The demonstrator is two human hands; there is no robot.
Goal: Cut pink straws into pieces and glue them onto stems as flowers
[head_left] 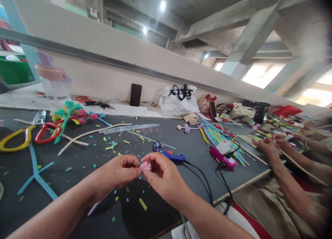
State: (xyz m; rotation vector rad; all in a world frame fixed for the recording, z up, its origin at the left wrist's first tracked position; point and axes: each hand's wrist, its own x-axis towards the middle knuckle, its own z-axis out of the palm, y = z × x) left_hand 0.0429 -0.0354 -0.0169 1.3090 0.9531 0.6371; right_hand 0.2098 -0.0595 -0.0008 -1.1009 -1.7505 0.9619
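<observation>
My left hand (118, 171) and my right hand (162, 177) meet above the dark table (85, 159), both pinched on a small pink piece (145, 166) held between the fingertips. A pale pink strip (93, 208) trails down below my left wrist. Just beyond my right hand lies a blue glue gun (171, 156) with a black cord running off the table's edge. Small cut bits of yellow, teal and pink material are scattered around my hands.
A teal and pink craft flower (70, 111), red and yellow loops (48, 132), clear glue sticks (129, 127) and a bundle of coloured strips (220, 135) lie on the table. A phone (135, 94) and white bag (177, 100) stand at the back. Another person's hands (268, 145) work at right.
</observation>
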